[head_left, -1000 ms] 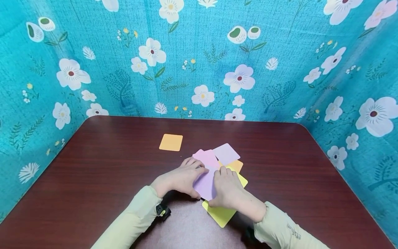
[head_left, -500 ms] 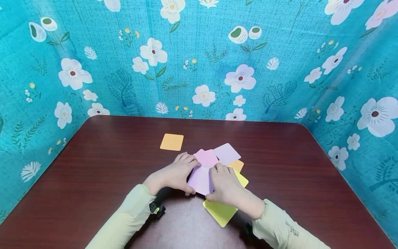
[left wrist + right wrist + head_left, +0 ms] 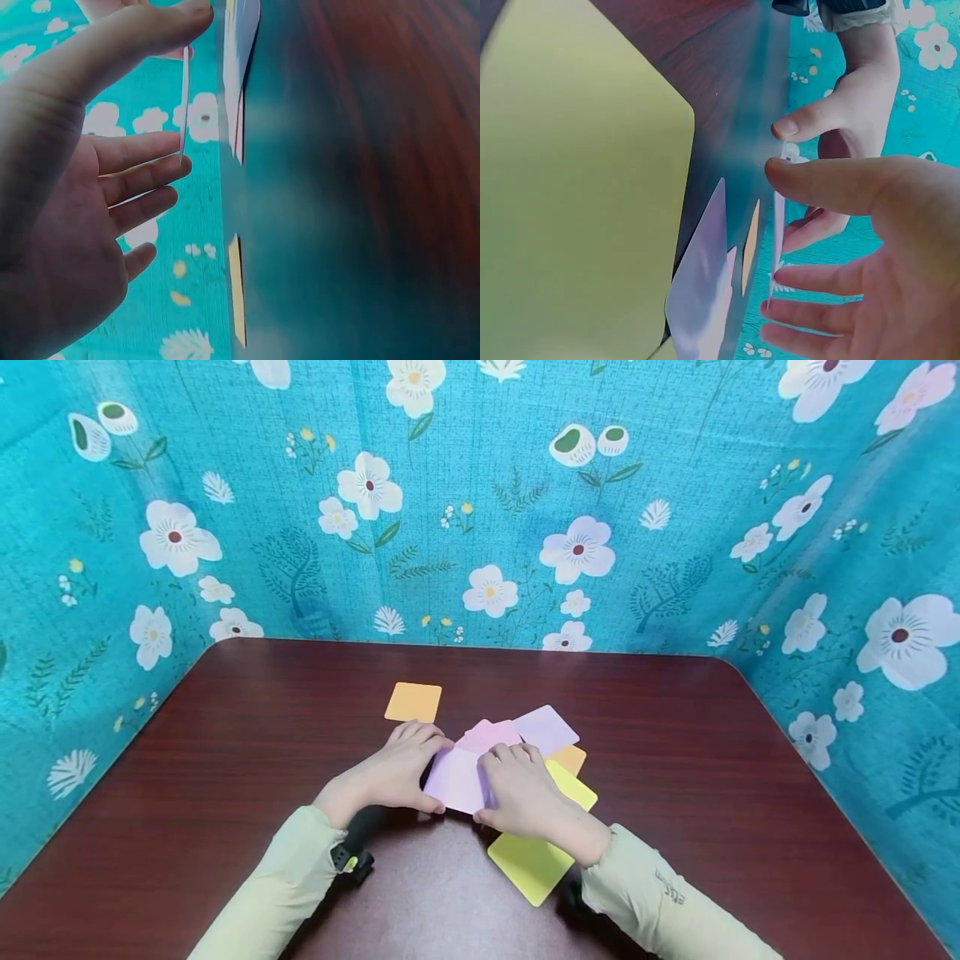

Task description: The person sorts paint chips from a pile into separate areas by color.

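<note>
A lilac square card (image 3: 456,777) hangs level a little above the table between my two hands. My left hand (image 3: 386,772) holds its left side, thumb at the near corner and fingertips at the far one. On the opposite side my right hand (image 3: 521,793) grips the card the same way and covers that edge. In the left wrist view the card (image 3: 185,105) appears edge-on, spanning from thumb to fingertips. Beyond the held card lie a pink card (image 3: 491,732) and a paler lilac card (image 3: 546,729). Yellow cards (image 3: 532,867) lie under and beside my right hand.
One orange card (image 3: 414,702) lies apart at the back, just beyond my left fingers. Another orange card (image 3: 570,759) peeks out between the pale lilac and yellow ones. A blue flowered cloth (image 3: 480,502) surrounds the dark wooden table (image 3: 675,735).
Both hands have moved left with the lilac card between them, the left hand further. More of the yellow card near my right wrist shows. The cards on the table stay put.
</note>
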The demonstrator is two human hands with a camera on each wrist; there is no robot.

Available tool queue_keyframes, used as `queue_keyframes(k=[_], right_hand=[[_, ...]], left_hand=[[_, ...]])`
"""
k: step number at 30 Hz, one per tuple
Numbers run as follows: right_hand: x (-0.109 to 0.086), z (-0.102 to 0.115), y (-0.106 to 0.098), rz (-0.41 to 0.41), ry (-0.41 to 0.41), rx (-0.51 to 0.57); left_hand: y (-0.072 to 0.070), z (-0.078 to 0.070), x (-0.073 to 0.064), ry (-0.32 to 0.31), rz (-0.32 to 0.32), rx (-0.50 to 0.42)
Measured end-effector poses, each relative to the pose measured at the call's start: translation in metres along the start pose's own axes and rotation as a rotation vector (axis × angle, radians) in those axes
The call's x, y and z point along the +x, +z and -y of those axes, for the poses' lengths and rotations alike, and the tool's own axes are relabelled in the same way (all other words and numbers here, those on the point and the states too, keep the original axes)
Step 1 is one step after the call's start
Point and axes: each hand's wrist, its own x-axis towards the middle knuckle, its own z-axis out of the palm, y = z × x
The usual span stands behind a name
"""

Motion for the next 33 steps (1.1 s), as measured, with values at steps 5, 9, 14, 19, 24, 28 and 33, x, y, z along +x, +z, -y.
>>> queue_keyframes(k=[5,9,14,19,24,28,33], right_hand=[[0.016,0.005,0.005,0.002,-0.015,-0.020],[0.027,0.011,0.009,0.015,-0.023,-0.020],[0.041,0.016,0.015,0.033,-0.030,-0.029],[0.056,0.020,0.019,0.043,-0.034,-0.050],[0.069,0.024,0.023,0.078,-0.022,-0.036],[0.078,0.026,0.026,0.110,-0.009,-0.029],[0.089,0.030,0.028,0.132,0.003,-0.041]], left_hand=[[-0.001,0.014,-0.010,-0.056,-0.033,-0.013],[-0.001,0.023,-0.018,-0.095,-0.054,-0.028],[-0.003,0.033,-0.024,-0.141,-0.059,-0.039],[-0.005,0.043,-0.027,-0.205,-0.050,-0.055],[-0.006,0.052,-0.030,-0.241,-0.037,-0.052],[-0.006,0.057,-0.031,-0.266,-0.024,-0.054],[-0.005,0.063,-0.032,-0.294,-0.009,-0.045]])
